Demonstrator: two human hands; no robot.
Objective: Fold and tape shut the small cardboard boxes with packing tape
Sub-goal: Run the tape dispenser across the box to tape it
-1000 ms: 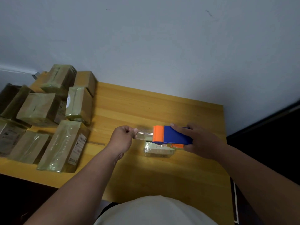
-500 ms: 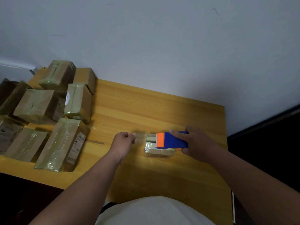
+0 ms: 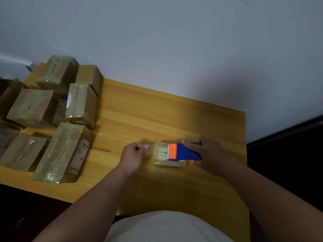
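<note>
A small cardboard box (image 3: 164, 155) wrapped in clear tape lies on the yellow wooden table (image 3: 174, 119), right of centre. My right hand (image 3: 212, 155) grips a blue and orange tape dispenser (image 3: 183, 151) that sits on top of the box, orange end pointing left. My left hand (image 3: 133, 153) is just left of the box and pinches the free end of a clear tape strip (image 3: 149, 149) stretched from the dispenser. The strip is blurred.
Several taped cardboard boxes (image 3: 59, 151) are piled on the left part of the table, reaching its left and front edges. A white wall rises behind the table. Dark floor lies past the right edge. My torso in a white shirt is at the front edge.
The dispenser came down from above the box onto its top and shifted right. My left hand kept hold of the tape end and dropped a little with it.
</note>
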